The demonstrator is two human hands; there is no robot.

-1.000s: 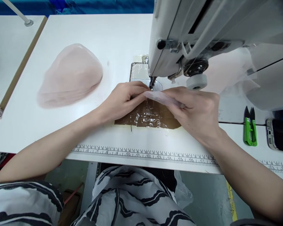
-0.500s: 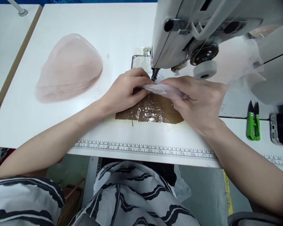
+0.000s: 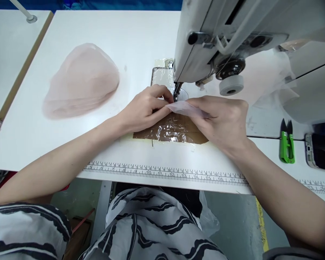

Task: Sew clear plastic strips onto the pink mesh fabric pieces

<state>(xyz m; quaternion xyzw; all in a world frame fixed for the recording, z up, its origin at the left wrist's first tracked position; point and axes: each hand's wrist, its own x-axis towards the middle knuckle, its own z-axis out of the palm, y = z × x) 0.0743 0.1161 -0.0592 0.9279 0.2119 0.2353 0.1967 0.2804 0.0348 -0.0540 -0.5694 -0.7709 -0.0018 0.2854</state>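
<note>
A small piece of sheer pale fabric (image 3: 186,108) is stretched between my two hands, just in front of the sewing machine's presser foot (image 3: 176,91). My left hand (image 3: 148,108) pinches its left end close to the needle area. From the other side, my right hand (image 3: 223,121) grips the right end between thumb and fingers, its back turned up. Part of the fabric is hidden under my fingers. Below it, a brown taped patch (image 3: 170,130) covers the table by the needle plate.
The sewing machine head (image 3: 203,47) overhangs my right hand. A pile of sheer pink fabric pieces (image 3: 83,83) lies to the left. On the right are green thread snips (image 3: 287,142) and a phone (image 3: 323,150). A printed ruler (image 3: 162,174) runs along the table's front edge.
My right hand has shifted slightly left, and the fabric between my hands has changed its fold a little. The whole view has tilted slightly. Both hands keep their hold.
</note>
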